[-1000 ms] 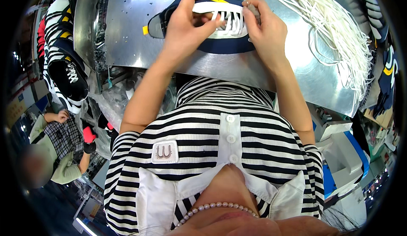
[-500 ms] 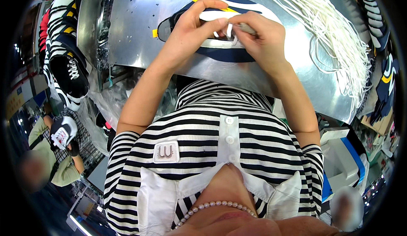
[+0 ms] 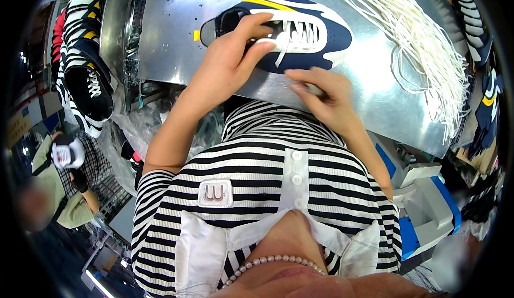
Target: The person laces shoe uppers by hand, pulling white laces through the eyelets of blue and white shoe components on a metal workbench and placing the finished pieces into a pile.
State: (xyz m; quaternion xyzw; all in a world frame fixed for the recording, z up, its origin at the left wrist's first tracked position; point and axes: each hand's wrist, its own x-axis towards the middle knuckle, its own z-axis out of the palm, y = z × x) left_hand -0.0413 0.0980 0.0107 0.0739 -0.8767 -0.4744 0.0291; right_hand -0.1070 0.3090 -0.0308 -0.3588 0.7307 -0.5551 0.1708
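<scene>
A navy, white and yellow sneaker [image 3: 336, 36] lies on its sole on the metal table, toe to the right. White lace [image 3: 305, 33] crosses its front eyelets, and one loose length hangs over the near side. My left hand [image 3: 238, 49] grips the shoe at its opening, thumb on the near edge and fingers on the far edge. Nearer to me, off the shoe, my right hand [image 3: 326, 92] is closed around a small greyish tool [image 3: 314, 89]. Fingers cover most of that tool, and the hand is slightly blurred.
A bundle of white laces [image 3: 417, 46] spreads over the right part of the metal table [image 3: 171, 46]. Stacked sneakers [image 3: 88, 89] stand at the left, more shoe parts at the right edge. A person [image 3: 67, 185] holds a shoe at lower left. A grey and blue machine [image 3: 428, 207] stands lower right.
My right hand has drawn away from the lacing toward me, with the greyish tool still in it. The laced front of the shoe now shows. My left hand has shifted slightly nearer.
</scene>
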